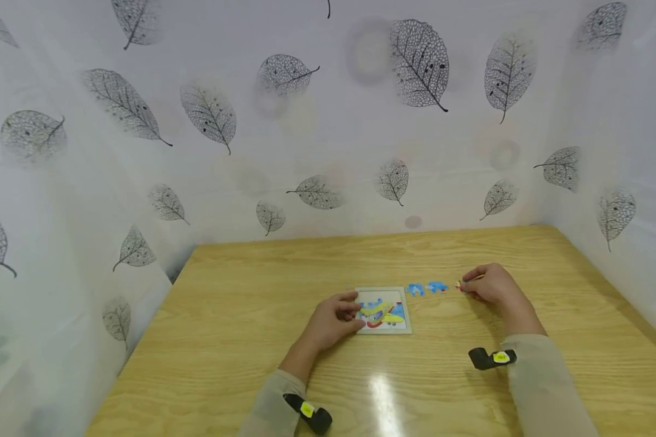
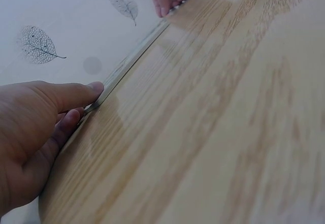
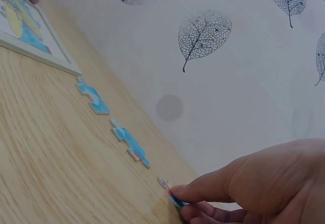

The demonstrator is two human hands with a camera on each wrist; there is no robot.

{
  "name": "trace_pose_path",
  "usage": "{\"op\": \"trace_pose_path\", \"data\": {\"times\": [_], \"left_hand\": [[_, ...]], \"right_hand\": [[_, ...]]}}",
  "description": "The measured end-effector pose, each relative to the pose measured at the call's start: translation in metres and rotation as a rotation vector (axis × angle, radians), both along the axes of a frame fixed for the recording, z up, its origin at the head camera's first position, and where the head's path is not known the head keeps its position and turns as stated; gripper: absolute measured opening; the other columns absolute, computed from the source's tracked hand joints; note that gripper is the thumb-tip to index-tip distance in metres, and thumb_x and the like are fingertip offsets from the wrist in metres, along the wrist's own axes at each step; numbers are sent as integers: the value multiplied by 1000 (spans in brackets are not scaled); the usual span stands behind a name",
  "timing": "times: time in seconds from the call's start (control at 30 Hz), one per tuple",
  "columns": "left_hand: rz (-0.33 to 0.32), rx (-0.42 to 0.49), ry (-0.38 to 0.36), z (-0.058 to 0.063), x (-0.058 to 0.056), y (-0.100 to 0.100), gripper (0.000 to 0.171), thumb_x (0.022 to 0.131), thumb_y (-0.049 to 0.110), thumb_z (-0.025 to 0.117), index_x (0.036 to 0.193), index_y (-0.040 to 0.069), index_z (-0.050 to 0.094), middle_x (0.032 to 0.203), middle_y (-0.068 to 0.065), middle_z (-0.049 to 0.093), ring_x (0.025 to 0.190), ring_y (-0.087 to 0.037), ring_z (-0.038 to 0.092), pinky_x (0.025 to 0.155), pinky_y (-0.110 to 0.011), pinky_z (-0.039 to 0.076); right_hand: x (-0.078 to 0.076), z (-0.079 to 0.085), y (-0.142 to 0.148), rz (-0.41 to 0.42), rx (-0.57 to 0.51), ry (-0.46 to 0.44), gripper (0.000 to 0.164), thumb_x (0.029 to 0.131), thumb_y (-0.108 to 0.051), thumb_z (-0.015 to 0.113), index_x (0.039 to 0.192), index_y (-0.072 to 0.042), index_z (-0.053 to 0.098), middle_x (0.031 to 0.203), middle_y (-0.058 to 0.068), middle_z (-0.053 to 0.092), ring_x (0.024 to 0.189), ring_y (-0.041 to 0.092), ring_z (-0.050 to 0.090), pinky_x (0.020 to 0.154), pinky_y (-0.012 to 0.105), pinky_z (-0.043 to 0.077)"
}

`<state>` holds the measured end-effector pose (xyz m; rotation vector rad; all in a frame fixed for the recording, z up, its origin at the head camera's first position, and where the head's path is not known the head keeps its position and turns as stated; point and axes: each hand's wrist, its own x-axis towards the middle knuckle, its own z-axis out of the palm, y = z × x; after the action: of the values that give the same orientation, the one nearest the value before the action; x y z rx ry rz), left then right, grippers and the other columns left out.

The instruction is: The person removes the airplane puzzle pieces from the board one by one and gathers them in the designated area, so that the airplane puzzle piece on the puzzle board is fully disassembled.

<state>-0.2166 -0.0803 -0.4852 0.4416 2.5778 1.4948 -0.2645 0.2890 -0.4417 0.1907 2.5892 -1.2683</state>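
1. White cloth with dark leaf-skeleton prints [image 1: 355, 133] stands behind the wood-grain table [image 1: 224, 328] and along its sides.
2. Puzzle tray [image 1: 385, 332]: flat on table, about midway between left and right edges, well apart from the far edge. Yellow plane on blue partly assembled inside; pale base shows along the tray's far edge.
3. Left hand [image 1: 332, 320] at tray's left edge. Thumb at the near left corner, fingers bent, tips farther up that edge; grips the frame.
4. First blue piece [image 1: 415, 290] just beside tray's far right corner; second blue piece [image 1: 437, 287] to its right, both lying on table.
5. Right hand [image 1: 491, 284] beyond these, toward table's right edge. Thumb and finger pinch a third piece [image 3: 175, 198], blue, red and yellow; cannot tell whether it is lifted.
6. Pale sleeves [image 1: 546, 382], each with a black wrist device [image 1: 492, 358].
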Motion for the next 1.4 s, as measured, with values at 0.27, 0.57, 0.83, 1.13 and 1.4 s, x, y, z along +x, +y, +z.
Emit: {"op": "trace_pose_path", "data": {"times": [0.27,0.57,0.83,1.13,1.4], "left_hand": [[-2,-1,-2,1,1,-1,33,86,19,80,116,7,74,146,-1,56,92,-7,59,78,-18,50],[-1,9,-1,2,0,0,35,86,18,80,118,6,73,146,-1,56,91,-7,59,77,-17,50],[0,8,-3,1,0,0,36,86,17,80,119,6,73,145,0,56,91,-7,59,78,-17,50],[-2,0,-1,-1,0,-1,37,86,19,80,120,6,73,145,0,56,92,-7,59,78,-17,50],[-9,1,0,1,0,-1,37,87,19,79,120,6,72,146,0,56,93,-8,59,79,-18,50]], "right_hand": [[2,4,-2,7,-46,-8,32,95,-6,65,118,15,59,91,12,72,69,9,65,62,26,55],[2,11,-10,56,-101,-4,43,97,-16,65,128,13,56,107,21,68,79,13,68,72,29,59],[-1,7,-23,146,-212,7,44,98,-15,63,128,16,55,121,29,65,86,14,71,78,31,60],[-5,-3,-43,254,-332,6,45,98,-15,65,129,15,55,125,30,61,90,16,70,82,33,59],[-7,-8,-63,325,-391,6,45,97,-11,64,130,17,53,117,28,65,91,19,72,82,34,60]]}}
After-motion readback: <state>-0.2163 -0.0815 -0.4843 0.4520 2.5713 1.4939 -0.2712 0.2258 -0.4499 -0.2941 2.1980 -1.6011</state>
